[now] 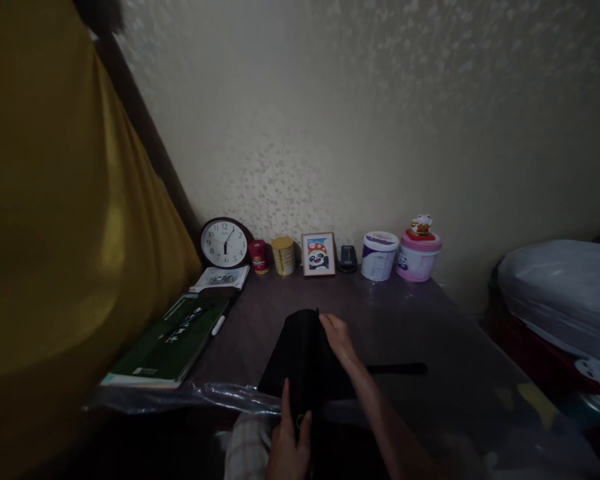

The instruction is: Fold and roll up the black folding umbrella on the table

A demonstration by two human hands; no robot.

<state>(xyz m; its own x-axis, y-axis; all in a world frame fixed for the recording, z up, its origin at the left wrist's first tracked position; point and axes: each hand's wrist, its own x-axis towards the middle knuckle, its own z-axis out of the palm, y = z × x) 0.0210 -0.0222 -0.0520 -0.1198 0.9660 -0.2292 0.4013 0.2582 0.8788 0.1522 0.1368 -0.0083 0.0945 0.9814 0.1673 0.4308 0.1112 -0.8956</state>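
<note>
Spreads out as a dark counter [445, 333] under clear sheeting [235, 395]. Carries at its near edge, in the middle and partly overhanging, a black fabric item [300, 357], possibly an umbrella. Looks partway through handling, judging by the raised, uneven folds: taken up in both hands, but neither flattened nor bound, so apparently leaving the cloth to be settled. Pinches the upper edge with the right hand [336, 337], closed at the fingertips. Holds the lower end with the left hand [290, 445], between thumb and outstretched index finger, with too little visible to judge firmness. Trails a black strap [397, 368] unfastened to the right. Shows a small pale ring [300, 421] beside the left thumb.
</note>
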